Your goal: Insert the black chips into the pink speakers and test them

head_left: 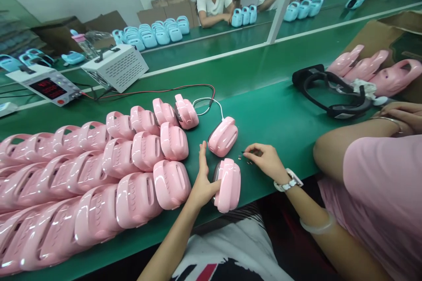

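A glossy pink plastic device (231, 184) with a loop handle stands at the table's near edge, its dark face turned left. My left hand (202, 182) is beside it, thumb touching its side, with the other fingers stretched out and apart from the thumb. To the right, my right hand (265, 160) pinches a small dark piece (243, 153) too tiny to name. Just below those fingertips, several tiny pieces (249, 162) lie on the green table. Behind, another pink device (223, 137) has a white cable (220, 104) plugged into its top.
Rows of pink devices (145, 151) fill the left. A power supply (49, 85) and a grey metal box (115, 68) stand behind. On the right are a black head strap (329, 92), a carton (385, 26) and a neighbour's arm (359, 134). Co-workers handle blue devices across the line.
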Tool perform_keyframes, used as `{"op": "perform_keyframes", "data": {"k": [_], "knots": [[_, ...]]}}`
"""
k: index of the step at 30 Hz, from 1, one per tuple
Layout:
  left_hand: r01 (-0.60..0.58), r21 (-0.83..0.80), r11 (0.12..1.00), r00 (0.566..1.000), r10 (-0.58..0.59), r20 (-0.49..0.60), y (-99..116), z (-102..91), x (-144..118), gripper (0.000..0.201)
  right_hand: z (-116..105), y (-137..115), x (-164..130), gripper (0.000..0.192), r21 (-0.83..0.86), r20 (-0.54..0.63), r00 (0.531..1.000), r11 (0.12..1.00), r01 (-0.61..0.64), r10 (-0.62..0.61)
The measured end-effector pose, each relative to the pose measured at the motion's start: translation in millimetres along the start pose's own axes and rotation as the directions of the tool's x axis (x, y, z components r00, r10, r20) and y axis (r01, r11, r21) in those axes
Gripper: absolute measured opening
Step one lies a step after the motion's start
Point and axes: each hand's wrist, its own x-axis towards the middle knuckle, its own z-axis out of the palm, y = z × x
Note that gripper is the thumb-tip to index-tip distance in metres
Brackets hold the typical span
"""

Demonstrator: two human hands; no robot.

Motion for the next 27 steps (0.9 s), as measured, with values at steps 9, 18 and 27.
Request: {"op": "perform_keyframes", "data": {"k": [9,18,27], "knots": [[-0.082,-0.036,0.996,0.994,0.084,0.073,-0.4,1.7,6.8,0.108,15.6,-27.4,26.8,0.029,0.294,0.136,0.985,0.945,-0.145,0.108],[-0.149,-0.178,0.973,0.936,0.080,-0.343,-6.5,3.3,26.0,0.050,9.3,-32.9,45.7,0.034,0.295,0.236,0.967,0.941,-0.167,0.097],[-0.056,-0.274,0.960,0.971,-0.012,-0.241,28.2,10.1,112.9,0.030,13.6,-15.9,58.5,0.048,0.387,0.209,0.978,0.918,-0.082,-0.001]]}}
